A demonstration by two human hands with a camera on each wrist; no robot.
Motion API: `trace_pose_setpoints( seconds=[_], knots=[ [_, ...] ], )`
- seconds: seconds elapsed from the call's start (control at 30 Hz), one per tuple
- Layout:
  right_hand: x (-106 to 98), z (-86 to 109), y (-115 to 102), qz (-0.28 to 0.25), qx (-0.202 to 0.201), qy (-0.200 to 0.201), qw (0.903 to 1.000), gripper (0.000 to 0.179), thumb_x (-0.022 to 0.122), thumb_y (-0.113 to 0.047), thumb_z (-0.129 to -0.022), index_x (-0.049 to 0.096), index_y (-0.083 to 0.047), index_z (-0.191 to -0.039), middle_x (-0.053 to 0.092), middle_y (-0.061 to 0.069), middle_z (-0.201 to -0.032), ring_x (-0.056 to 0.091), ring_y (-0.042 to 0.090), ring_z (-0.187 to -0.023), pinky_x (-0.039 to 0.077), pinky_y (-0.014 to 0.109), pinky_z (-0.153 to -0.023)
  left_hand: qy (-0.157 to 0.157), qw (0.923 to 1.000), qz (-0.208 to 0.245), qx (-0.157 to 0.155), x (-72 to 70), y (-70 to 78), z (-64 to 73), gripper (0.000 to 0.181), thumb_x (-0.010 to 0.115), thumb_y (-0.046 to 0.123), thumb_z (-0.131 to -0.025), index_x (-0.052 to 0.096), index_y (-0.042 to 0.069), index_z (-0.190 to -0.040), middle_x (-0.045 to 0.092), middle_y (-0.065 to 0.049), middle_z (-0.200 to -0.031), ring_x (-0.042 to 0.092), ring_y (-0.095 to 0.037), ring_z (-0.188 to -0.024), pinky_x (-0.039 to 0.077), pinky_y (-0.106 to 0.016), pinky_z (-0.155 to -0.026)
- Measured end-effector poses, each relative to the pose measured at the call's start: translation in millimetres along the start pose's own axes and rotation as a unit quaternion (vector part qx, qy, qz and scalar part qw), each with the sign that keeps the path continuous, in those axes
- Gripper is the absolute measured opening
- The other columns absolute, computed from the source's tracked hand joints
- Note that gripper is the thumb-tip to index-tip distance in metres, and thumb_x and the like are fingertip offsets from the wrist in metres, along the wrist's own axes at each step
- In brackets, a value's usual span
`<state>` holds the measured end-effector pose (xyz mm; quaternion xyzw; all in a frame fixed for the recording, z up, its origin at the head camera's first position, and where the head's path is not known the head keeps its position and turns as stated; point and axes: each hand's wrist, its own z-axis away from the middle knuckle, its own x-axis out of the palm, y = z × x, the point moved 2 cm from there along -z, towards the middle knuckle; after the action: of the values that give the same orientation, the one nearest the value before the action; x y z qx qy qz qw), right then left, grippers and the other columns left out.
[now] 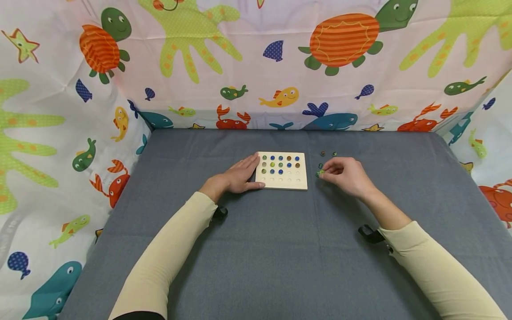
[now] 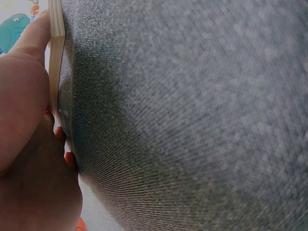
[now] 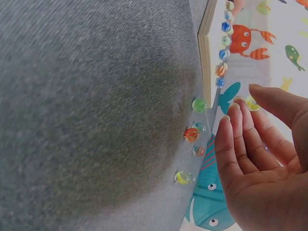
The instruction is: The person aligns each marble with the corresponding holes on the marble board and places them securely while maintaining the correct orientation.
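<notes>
The pegboard-like wooden board (image 1: 285, 186) is lying toward the far edge of the desk (image 1: 260, 249), between the two hands, its long axis running left to right, roughly parallel with that edge. The right hand (image 1: 346, 177) is hovering just off the board's right edge, pinching a yellow-green marble (image 3: 252, 103) between thumb and fingertips. From that marble, the unfilled hollows (image 1: 298, 173) at the right end of the third row are lying directly to the left, so the right hand is the nearer one to them. The nearest row is showing no marbles, while the two far rows are carrying full lines of seated marbles (image 1: 281, 164) and the third is holding three at its left. The left hand (image 1: 238, 175) is grasping nothing; it is resting against the board's left edge, thumb touching the near left corner, fingers stretching toward the far left corner.

Loose marbles (image 3: 198, 105) are sitting on the desk beside the right edge. Their number is hard to settle: the right hand is partly covering them from above, and some are overlapping in the right wrist view. The left wrist view is cutting off most of the board, showing only its side.
</notes>
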<state>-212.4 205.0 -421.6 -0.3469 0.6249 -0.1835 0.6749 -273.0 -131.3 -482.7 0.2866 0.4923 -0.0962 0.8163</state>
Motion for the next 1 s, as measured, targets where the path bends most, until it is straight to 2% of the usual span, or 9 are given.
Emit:
trace_pose_setpoints(
  seconds=[0.53, 1.0],
  knots=[
    [8, -4.6, -10, -0.002, -0.011, -0.002, 0.9999, 0.017, 0.075, -0.017, -0.095, 0.074, -0.003, -0.104, 0.072, 0.012, -0.095, 0.065, 0.025, -0.084, 0.051, 0.035, -0.07, -0.004, 0.9997, -0.018, -0.015, -1.4, 4.9, 3.0, 0.102, 0.047, 0.07, -0.098, -0.007, 0.016, -0.165, -0.014, 0.001, -0.172, -0.009, -0.016, -0.158, 0.0, -0.038, -0.127],
    [15, -10.4, -15, 0.0, -0.019, -0.002, 0.9998, 0.017, 0.075, -0.016, -0.095, 0.074, -0.002, -0.104, 0.072, 0.012, -0.094, 0.064, 0.025, -0.082, 0.051, 0.035, -0.07, 0.0, 0.9999, -0.012, -0.011, -2.3, 8.0, 5.9, 0.1, 0.048, 0.068, -0.099, -0.005, 0.015, -0.165, -0.013, 0.0, -0.172, -0.008, -0.017, -0.158, 0.0, -0.039, -0.127]
  ],
)
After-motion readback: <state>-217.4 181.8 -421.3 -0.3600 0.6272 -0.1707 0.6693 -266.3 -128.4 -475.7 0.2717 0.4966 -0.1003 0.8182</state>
